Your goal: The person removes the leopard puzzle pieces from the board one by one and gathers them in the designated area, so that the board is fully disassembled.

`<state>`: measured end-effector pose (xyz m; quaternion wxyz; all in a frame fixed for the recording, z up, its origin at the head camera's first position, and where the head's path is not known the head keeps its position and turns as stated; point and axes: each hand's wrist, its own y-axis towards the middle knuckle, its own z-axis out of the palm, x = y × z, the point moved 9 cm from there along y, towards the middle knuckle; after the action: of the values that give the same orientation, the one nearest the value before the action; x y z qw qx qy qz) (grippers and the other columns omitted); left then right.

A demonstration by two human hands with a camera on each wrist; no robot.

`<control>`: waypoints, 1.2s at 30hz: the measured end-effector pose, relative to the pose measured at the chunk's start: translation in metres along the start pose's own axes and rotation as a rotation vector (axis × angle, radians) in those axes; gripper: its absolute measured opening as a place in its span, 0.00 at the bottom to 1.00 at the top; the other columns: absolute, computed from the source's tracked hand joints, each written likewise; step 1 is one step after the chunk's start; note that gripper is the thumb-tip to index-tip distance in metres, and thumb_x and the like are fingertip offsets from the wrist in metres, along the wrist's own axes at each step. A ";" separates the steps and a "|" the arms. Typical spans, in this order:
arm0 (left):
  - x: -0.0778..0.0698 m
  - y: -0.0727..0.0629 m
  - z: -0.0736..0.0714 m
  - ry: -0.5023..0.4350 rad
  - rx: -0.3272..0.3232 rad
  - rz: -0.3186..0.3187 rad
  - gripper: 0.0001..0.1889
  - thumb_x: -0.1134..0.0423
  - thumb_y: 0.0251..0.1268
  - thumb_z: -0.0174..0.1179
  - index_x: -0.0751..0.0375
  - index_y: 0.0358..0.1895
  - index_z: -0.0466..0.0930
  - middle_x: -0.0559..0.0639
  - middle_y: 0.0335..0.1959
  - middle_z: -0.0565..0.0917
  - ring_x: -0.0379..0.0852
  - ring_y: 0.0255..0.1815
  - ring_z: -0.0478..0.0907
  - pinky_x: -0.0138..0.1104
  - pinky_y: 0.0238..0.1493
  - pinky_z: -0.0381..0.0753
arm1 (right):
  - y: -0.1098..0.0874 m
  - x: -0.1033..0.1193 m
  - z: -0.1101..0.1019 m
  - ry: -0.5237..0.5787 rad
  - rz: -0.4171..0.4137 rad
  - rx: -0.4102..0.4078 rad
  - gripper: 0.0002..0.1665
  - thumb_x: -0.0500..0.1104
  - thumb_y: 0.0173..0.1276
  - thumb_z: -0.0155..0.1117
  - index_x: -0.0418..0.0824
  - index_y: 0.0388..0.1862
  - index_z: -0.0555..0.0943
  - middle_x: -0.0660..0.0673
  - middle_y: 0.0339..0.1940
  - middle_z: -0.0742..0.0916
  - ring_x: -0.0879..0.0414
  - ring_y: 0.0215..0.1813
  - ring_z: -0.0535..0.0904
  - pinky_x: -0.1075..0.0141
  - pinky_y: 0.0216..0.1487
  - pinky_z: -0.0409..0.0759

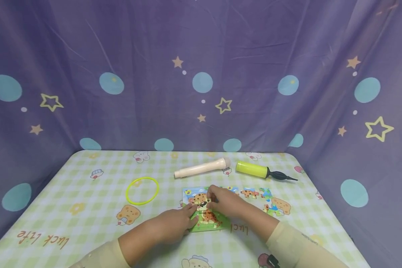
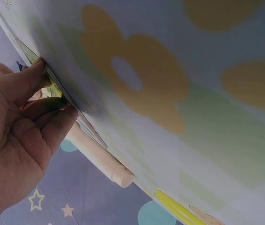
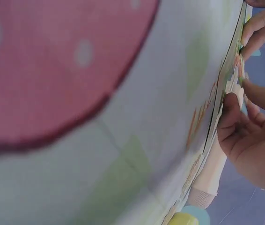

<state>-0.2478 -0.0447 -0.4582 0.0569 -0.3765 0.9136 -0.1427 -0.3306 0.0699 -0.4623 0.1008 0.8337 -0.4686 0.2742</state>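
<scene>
A jigsaw puzzle [image 1: 206,223] with a spotted cartoon leopard on green ground lies on the table, low in the middle of the head view. My left hand [image 1: 174,225] rests its fingertips on the puzzle's left part; the left wrist view shows its thumb and fingers [image 2: 60,124] at the board's edge. Over the puzzle's upper right, my right hand [image 1: 229,203] has thumb and forefinger bent together. A puzzle piece [image 3: 239,70] appears at those fingertips in the right wrist view, mostly hidden. Loose pieces [image 1: 249,192] lie to the right of the board.
Behind the puzzle lie a cream toy microphone [image 1: 201,168] and a yellow-green hand pump [image 1: 252,169] with a black nozzle. A yellow ring [image 1: 127,197] is on the left. The checked tablecloth [image 1: 90,201] ends at a purple curtain [image 1: 147,108].
</scene>
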 end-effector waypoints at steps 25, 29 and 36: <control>-0.003 -0.002 -0.003 0.018 -0.002 0.006 0.25 0.55 0.73 0.54 0.49 0.72 0.68 0.56 0.78 0.59 0.53 0.78 0.56 0.39 0.66 0.74 | -0.039 -0.068 -0.068 0.445 0.128 0.010 0.10 0.41 0.70 0.63 0.38 0.44 0.74 0.39 0.37 0.82 0.47 0.31 0.85 0.55 0.32 0.86; -0.002 -0.002 -0.002 0.019 -0.001 0.004 0.26 0.55 0.73 0.54 0.48 0.72 0.68 0.56 0.78 0.59 0.53 0.78 0.56 0.39 0.66 0.75 | -0.049 -0.084 -0.068 0.453 0.170 0.016 0.10 0.39 0.70 0.64 0.36 0.43 0.74 0.38 0.36 0.82 0.46 0.29 0.85 0.54 0.30 0.86; -0.002 0.000 0.000 0.016 0.013 0.004 0.26 0.54 0.73 0.53 0.48 0.73 0.67 0.55 0.78 0.57 0.52 0.79 0.54 0.39 0.67 0.73 | -0.068 -0.105 -0.065 0.495 0.260 0.054 0.11 0.39 0.70 0.63 0.34 0.45 0.73 0.36 0.37 0.81 0.44 0.29 0.85 0.51 0.30 0.86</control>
<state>-0.2466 -0.0438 -0.4579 0.0524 -0.3732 0.9138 -0.1513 -0.3405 0.2109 -0.4602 0.1541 0.6766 -0.5252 0.4926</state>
